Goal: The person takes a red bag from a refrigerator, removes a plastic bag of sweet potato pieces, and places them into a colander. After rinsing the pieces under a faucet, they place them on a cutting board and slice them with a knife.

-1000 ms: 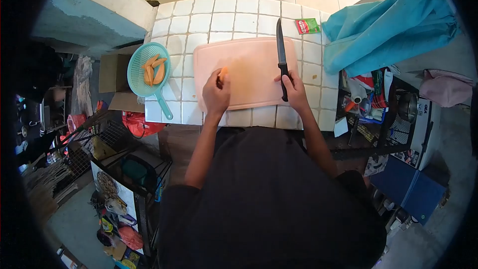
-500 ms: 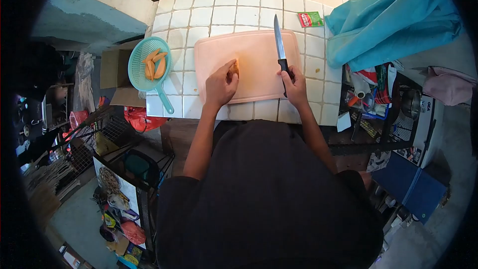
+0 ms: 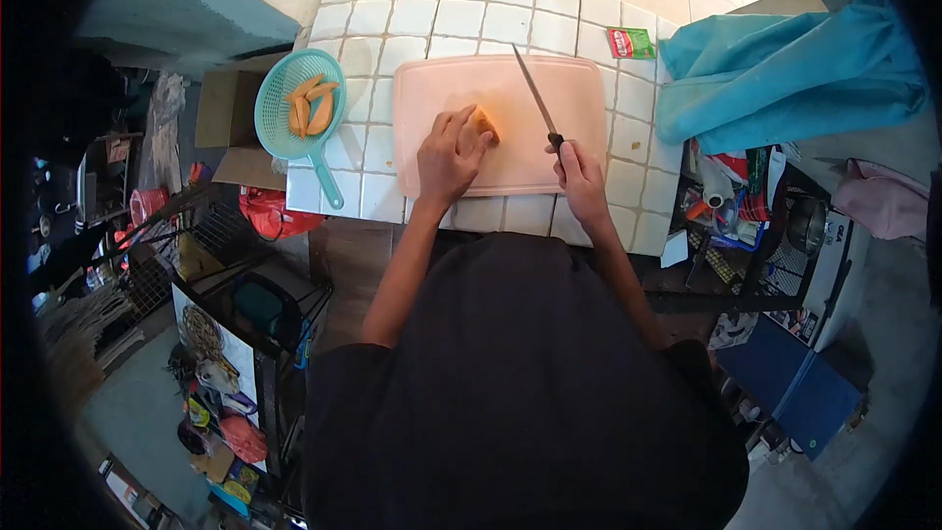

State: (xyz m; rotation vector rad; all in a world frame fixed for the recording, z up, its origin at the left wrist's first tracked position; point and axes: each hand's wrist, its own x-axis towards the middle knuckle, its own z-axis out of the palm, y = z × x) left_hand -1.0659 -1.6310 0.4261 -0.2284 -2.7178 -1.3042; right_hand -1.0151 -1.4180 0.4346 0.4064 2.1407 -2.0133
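Observation:
On the pink cutting board (image 3: 564, 88), my left hand (image 3: 449, 159) is closed around a chunk of orange-fleshed vegetable (image 3: 485, 124), partly hidden by the fingers. My right hand (image 3: 583, 181) grips the black handle of a long kitchen knife (image 3: 535, 94). The blade is raised over the board to the right of the chunk, apart from it, its tip pointing away and to the left. Left of the board, a turquoise strainer (image 3: 267, 128) with a handle holds several orange wedges (image 3: 320, 116).
The board lies on a white tiled counter (image 3: 471, 15). A small red and green packet (image 3: 630, 43) is at the back right. Turquoise cloth (image 3: 775, 88) hangs over the counter's right side. A cardboard box (image 3: 231, 118) stands beyond the left edge.
My right hand has swung the knife from nearly straight ahead to a leftward slant, bringing the blade nearer the chunk. More of the chunk's orange face shows beside my left fingers. The view has shifted slightly.

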